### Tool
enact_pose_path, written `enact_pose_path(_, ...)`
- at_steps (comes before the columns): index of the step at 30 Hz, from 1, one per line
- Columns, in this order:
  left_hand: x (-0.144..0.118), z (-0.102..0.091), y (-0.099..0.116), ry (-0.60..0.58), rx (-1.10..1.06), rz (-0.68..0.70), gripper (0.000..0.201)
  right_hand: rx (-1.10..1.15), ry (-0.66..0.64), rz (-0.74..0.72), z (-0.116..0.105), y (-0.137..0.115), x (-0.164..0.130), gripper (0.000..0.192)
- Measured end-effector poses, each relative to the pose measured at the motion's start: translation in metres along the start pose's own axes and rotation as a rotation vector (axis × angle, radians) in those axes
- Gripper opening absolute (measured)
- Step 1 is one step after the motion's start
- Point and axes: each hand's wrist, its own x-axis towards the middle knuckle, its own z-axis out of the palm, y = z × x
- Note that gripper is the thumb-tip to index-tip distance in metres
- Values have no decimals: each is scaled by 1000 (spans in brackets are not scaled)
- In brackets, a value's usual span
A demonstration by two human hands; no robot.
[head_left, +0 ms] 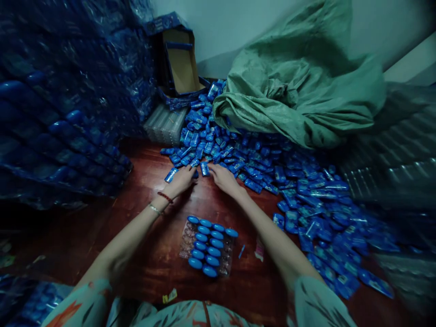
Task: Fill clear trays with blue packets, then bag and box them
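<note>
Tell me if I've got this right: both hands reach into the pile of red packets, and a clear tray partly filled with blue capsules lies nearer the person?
Not quite: the head view shows the packets are blue, not red. Both the left hand and right hand reach them, and the tray lies nearer.

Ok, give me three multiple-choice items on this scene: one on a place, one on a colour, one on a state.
1. Where does the clear tray lie?
A. On the green sack
B. On the wooden floor, between the person's forearms
C. Inside the cardboard box

2. What colour are the small packets in the pile?
A. Blue
B. Red
C. Yellow

3. How full is the tray?
A. No capsules in it
B. Every pocket taken
C. Partly filled with blue capsules

Key: 1 B, the tray rests on the red-brown floor near the body. 2 A, the heap where the left hand and right hand reach is blue. 3 C, bare pockets show at the tray's left and bottom edges.
</note>
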Motion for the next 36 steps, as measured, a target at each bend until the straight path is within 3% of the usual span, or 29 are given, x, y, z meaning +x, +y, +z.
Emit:
enact_pose_path(4,12,21,11,-27,68,-4,28,-36,-68,69,18,-20,54,49)
enact_pose_path(6,2,23,10,-33,79,-3,31,-28,-107,81,21,-21,58,54)
enact_pose_path(9,-29,15,1,-26,65,-11,32,10,-149,66,21,-14,38,53)
enact_pose_path(12,-78,8,-9,56,-153,-79,31,62,-57,66,13,3,-11,36)
enact_pose_path(16,-161,9,-4,235,-481,-246,35,478,330,173,0,24,-115,26)
enact_pose_path(20,-212,17,26,311,-610,-319,35,706,332,291,6,16,-211,27)
enact_pose_path(24,-203,27,50,327,-534,-118,20,547,471,191,50,-13,-242,13)
enact_pose_path(28,-178,37,47,383,-357,102,35,313,573,45,85,-22,-236,26)
enact_pose_path(32,-171,35,39,305,-239,306,47,81,356,-76,70,-16,-229,41)
enact_pose_path(36,-168,21,41,169,-137,399,50,-165,122,-180,41,-16,-214,39)
